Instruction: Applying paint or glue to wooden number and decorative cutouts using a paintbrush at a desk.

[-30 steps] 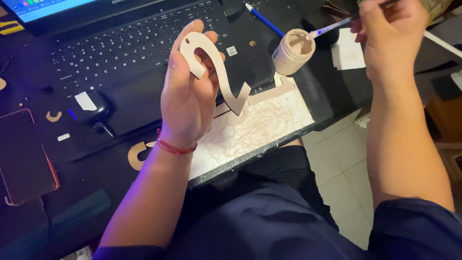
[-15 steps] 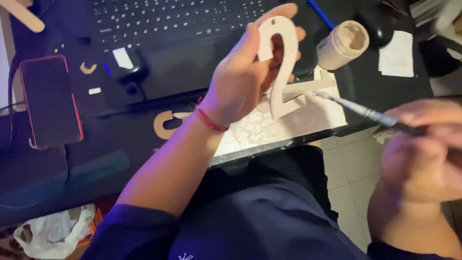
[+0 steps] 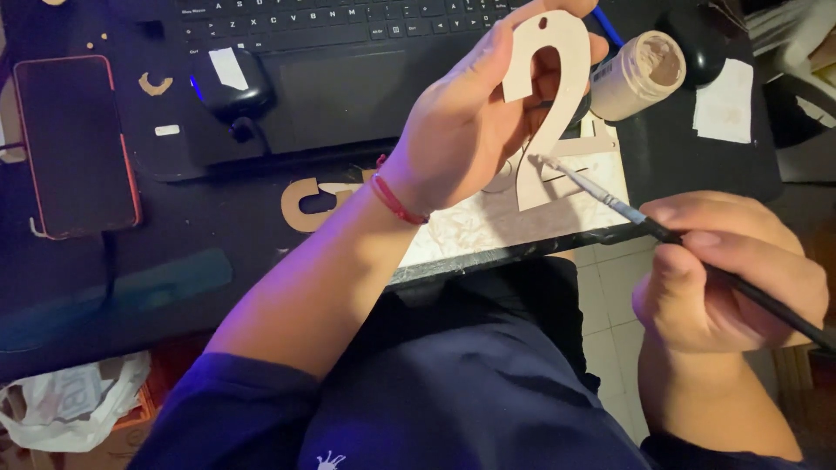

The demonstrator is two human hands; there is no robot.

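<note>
Dark desk (image 3: 261, 261) below me, laptop (image 3: 348, 52) at the top, phone (image 3: 74, 144) off to the left, white tile floor (image 3: 610, 305) past the desk edge. My left hand (image 3: 461, 130) is closed around a flat wooden cutout (image 3: 553, 104) shaped like a numeral, thumb and fingers pinching its upper curve, held upright above a pale board (image 3: 488, 222). My right hand (image 3: 727, 274) is shut tight on a thin paintbrush (image 3: 627, 209), its bristle tip touching the cutout's lower edge. Open paint jar (image 3: 640, 74) lies tilted just beside the cutout. Hands apart.
</note>
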